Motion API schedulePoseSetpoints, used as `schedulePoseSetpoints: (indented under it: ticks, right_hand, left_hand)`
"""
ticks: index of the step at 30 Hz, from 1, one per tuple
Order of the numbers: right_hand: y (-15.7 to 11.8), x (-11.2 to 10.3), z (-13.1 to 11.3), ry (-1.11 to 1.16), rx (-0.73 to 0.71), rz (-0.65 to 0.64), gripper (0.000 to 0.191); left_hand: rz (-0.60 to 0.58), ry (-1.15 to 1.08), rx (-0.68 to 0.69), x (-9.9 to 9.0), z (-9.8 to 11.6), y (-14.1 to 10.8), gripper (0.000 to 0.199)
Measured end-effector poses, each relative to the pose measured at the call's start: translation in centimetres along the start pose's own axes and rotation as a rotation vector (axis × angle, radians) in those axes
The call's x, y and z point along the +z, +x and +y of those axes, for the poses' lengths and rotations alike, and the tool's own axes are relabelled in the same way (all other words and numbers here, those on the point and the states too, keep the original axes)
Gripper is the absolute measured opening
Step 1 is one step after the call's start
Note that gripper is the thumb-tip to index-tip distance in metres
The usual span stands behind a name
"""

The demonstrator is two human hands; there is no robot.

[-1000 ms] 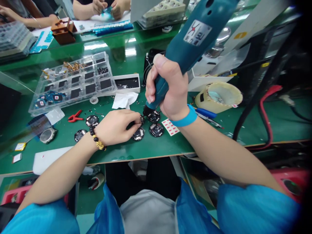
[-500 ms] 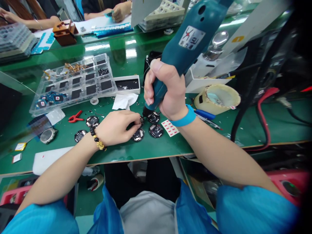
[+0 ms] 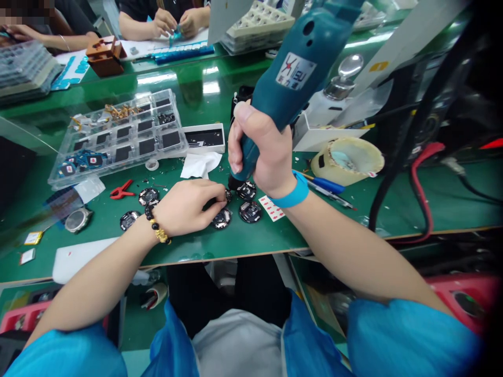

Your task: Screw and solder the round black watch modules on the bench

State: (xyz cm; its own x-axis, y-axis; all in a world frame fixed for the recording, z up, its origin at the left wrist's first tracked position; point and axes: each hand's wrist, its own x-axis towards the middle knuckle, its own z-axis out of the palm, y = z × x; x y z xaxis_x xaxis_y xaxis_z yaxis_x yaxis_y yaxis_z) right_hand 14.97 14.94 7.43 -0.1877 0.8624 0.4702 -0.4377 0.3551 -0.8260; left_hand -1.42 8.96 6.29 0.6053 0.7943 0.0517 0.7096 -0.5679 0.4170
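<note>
Under the hands, on the green table point(image 3: 251, 238): right hand point(image 3: 263, 154), closed around a blue electric screwdriver point(image 3: 291, 68), its tip just beside a small dark part point(image 3: 228, 196); left hand point(image 3: 183, 207), fingertips pinching that part. Round circuit boards point(image 3: 250, 212) lie directly ahead of and below both hands. White tissue point(image 3: 200, 165) lies farther ahead; plastic parts tray point(image 3: 118, 139), ahead and left of the left hand.

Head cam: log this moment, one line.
left hand: at round circuit board | right hand: grips blue electric screwdriver, tip down
</note>
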Motion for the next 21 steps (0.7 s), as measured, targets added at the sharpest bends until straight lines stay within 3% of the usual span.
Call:
schedulePoseSetpoints:
  ticks: [10,14,21]
  right_hand:
    - [-0.4,0.5,-0.2,-0.016,-0.031,0.077,0.061]
    - [0.1,-0.1,-0.9,-0.007,0.051,0.148,0.056]
    - [1.2,-1.4,-2.4,0.086,0.037,0.184,0.051]
  left_hand:
    - [0.008,-0.014,0.004,0.1,-0.1,0.0,0.009]
    - [0.024,-0.017,0.003,0.2,-0.2,0.0,0.01]
    - [0.051,-0.001,-0.027,0.3,-0.4,0.2,0.013]
